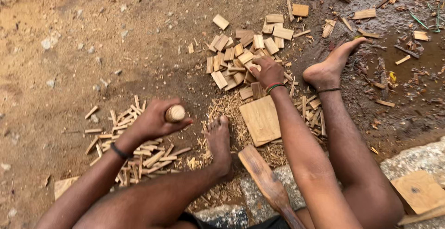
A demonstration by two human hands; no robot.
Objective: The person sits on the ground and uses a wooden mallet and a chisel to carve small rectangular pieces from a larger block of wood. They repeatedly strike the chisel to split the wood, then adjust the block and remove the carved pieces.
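Note:
My left hand (153,120) is closed around a round wooden handle (175,113), held above a heap of thin split wood sticks (139,152) on the dirt. My right hand (268,70) reaches forward into a pile of small flat wooden blocks (241,55) and its fingers close on one block. A square wooden board (261,119) lies flat between my feet, with wood shavings around it. A long wooden paddle-shaped mallet (266,182) rests by my right leg.
My left foot (219,143) is beside the board and my right foot (330,67) is stretched out on damp ground. Stone slabs (417,157) are at the lower right with another wooden piece (419,191). Scattered chips lie at the upper right.

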